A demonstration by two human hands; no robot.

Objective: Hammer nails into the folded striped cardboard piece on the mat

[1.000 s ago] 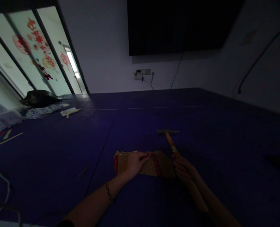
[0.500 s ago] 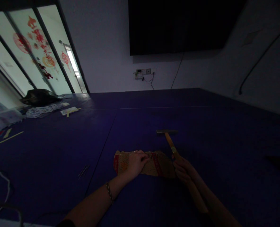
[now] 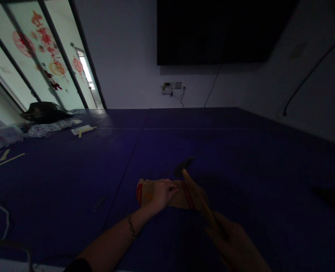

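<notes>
A tan, patterned flat piece with red bands (image 3: 186, 197), shaped like a shoe insole, lies across the purple surface. My left hand (image 3: 162, 193) rests on its middle, thumb and forefinger closed together; whatever they pinch is too small and dark to make out. My right hand (image 3: 226, 236) grips a hammer (image 3: 194, 185) by its wooden handle. The hammer's dark head is blurred and raised just beyond the flat piece, near my left fingertips. The handle crosses in front of the piece's right part.
Several thin metal pieces, perhaps nails (image 3: 100, 203), lie to the left on the purple surface (image 3: 167, 147). Further left are a white cable (image 3: 5, 219), yellow strips (image 3: 7, 161) and a black bag (image 3: 44, 112). A dark object (image 3: 330, 198) sits at the right.
My right hand has come nearer and lifted, and the hammer head has swung left towards my left hand, its angle turned. My left hand stays on the flat piece.
</notes>
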